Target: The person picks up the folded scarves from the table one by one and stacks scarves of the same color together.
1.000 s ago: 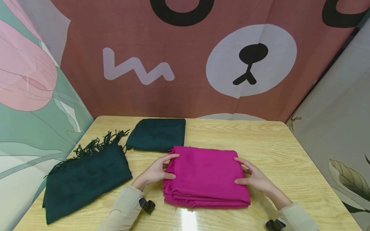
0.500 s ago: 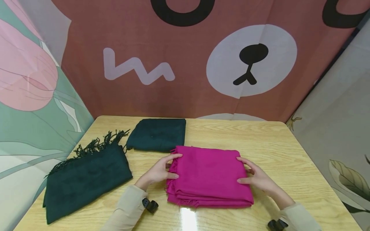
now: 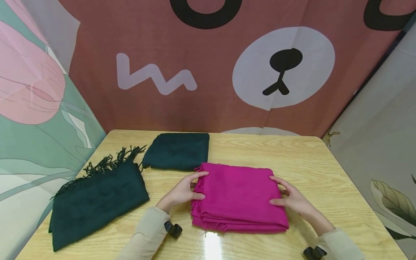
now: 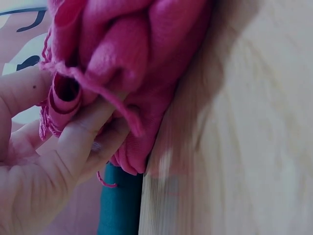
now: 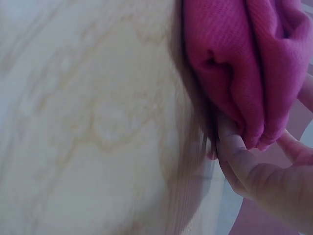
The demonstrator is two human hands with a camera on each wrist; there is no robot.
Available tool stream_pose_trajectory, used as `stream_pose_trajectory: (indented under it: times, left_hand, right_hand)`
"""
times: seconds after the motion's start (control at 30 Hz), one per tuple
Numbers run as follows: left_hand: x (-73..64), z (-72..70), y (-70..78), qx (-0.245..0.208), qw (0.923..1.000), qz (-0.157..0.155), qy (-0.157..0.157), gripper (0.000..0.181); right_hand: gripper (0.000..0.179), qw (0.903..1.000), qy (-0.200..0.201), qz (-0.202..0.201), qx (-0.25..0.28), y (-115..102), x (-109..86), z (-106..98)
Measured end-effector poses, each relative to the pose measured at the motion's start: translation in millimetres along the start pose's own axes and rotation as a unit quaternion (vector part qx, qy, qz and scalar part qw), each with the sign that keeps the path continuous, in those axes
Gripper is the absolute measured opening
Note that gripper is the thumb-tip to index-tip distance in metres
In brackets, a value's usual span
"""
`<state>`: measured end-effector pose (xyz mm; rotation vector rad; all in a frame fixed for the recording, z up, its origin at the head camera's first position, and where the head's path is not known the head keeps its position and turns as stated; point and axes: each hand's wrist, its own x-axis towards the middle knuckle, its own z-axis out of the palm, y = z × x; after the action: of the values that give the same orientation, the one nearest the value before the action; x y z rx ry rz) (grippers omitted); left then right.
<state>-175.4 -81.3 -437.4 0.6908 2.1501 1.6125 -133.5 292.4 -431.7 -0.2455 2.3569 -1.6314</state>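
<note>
A magenta scarf [image 3: 240, 198], folded into a thick rectangle with fringe along its left side, lies on the table in the head view. My left hand [image 3: 182, 189] grips its left side, thumb and index finger on the top. In the left wrist view, other fingers [image 4: 90, 127] reach in among and beneath the bunched layers. On the opposite side, my right hand [image 3: 294, 198] holds the scarf's right edge in the same way. The right wrist view has its lower fingers [image 5: 234, 152] tucked under the folds, near the tabletop. Some fingertips are hidden by the cloth.
A dark green folded scarf [image 3: 177, 151] lies at the back, just behind the magenta one. Another dark green scarf [image 3: 100, 202], fringed along its upper edge, is at the table's left. Printed fabric [image 3: 208, 72] hangs behind the wooden table [image 3: 325, 162].
Both hands and the magenta scarf between them have shifted slightly to the right and a touch away from me. The dark green scarves stay where they were.
</note>
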Motion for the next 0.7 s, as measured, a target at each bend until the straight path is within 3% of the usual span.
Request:
stream_pose_trajectory:
  times: [0.27, 0.7]
  left_hand:
    - [4.3, 4.1, 3.0, 0.005, 1.0000, -0.007, 0.003, 0.069]
    - [11.7, 13.0, 8.6, -0.001, 1.0000, 0.008, 0.001, 0.069]
  right_hand:
    - [0.078, 0.9998, 0.013, 0.013, -0.007, 1, -2.1, -3]
    - [0.077, 0.9995, 0.021, 0.025, -0.006, 6, -6.6, -12]
